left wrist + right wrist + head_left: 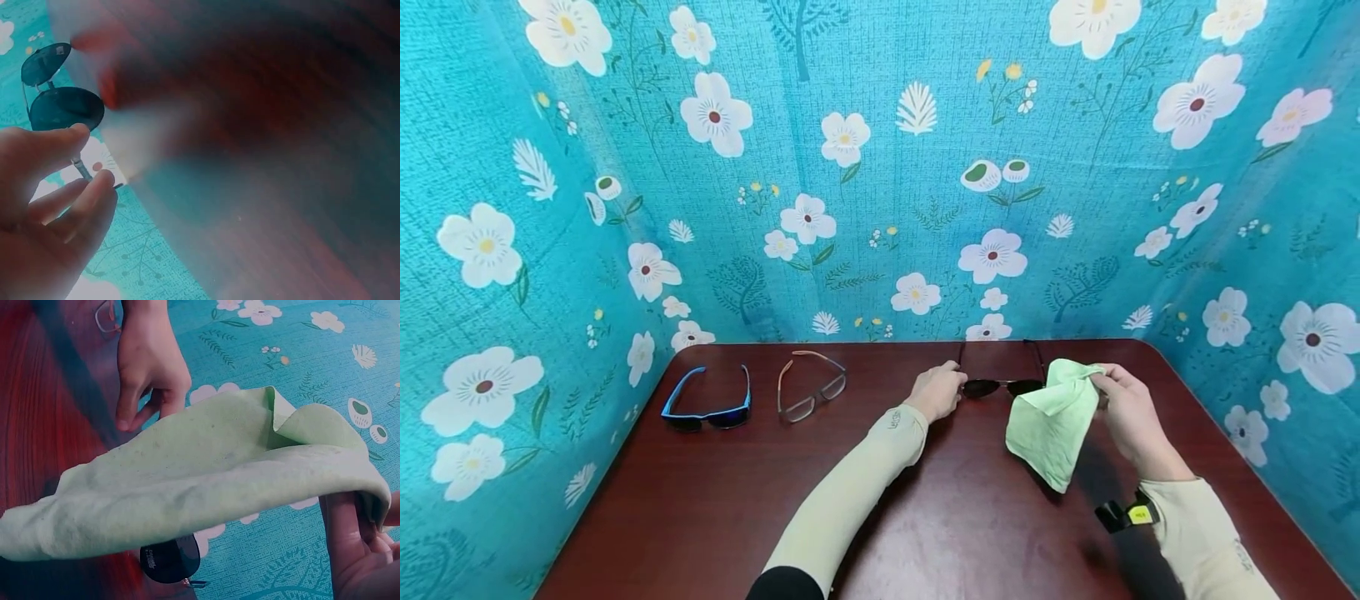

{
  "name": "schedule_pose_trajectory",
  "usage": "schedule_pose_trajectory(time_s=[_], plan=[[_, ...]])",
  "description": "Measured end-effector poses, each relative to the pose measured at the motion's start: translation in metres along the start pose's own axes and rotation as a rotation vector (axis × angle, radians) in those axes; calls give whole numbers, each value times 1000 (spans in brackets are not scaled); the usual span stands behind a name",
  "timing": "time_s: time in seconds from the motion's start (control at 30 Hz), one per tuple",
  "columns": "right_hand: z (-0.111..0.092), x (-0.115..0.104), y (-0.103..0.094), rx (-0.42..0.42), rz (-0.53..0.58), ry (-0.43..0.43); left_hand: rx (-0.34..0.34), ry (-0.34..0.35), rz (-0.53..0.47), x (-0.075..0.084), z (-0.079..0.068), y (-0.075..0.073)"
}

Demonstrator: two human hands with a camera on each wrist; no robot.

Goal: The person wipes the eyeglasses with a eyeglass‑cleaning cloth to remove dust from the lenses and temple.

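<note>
Dark aviator-style sunglasses (983, 388) are near the far edge of the table, lenses toward me and temples pointing back. My left hand (937, 392) pinches them at their left side; the left wrist view shows the thumb by the lens (67, 109) and the fingers around the temple (81, 167). Just right of the sunglasses, my right hand (1129, 413) grips a light green cloth (1051, 429) by one corner, and the rest hangs down in folds. In the right wrist view the cloth (187, 481) covers much of the sunglasses, leaving one lens (170, 559) visible.
Blue-framed sunglasses (707, 417) lie at the table's far left. Beside them are eyeglasses (814, 402) with brownish temples. The dark red-brown table (970, 517) is bordered at the back and sides by a turquoise floral curtain (865, 200).
</note>
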State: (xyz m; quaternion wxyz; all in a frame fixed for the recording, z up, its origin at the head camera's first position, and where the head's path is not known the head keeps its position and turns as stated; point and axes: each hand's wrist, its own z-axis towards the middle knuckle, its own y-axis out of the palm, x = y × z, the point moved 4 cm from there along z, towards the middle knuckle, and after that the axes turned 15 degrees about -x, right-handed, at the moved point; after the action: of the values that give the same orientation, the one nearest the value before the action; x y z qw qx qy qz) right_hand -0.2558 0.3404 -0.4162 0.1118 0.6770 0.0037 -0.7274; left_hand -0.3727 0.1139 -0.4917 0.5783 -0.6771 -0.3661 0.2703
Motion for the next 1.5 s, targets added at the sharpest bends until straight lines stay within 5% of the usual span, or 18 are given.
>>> schedule_pose_trajectory(time_s=[0.3, 0.6, 0.97, 1.2, 1.37, 1.5], plan=[[-4, -2, -1, 10, -6, -9, 104, 46, 134, 4, -4, -2], [-8, -2, -4, 12, -4, 1, 114, 92, 166, 8, -9, -1], [-9, -3, -2, 14, 24, -27, 220, 236, 283, 5, -35, -25], [-10, -3, 2, 15, 37, -24, 409, 338, 320, 3, -58, -45], [-9, -3, 7, 12, 42, -27, 580, 339, 204, -5, -77, -65], [-8, -4, 13, 1, 42, -9, 655, 299, 83, -15, -93, -75]])
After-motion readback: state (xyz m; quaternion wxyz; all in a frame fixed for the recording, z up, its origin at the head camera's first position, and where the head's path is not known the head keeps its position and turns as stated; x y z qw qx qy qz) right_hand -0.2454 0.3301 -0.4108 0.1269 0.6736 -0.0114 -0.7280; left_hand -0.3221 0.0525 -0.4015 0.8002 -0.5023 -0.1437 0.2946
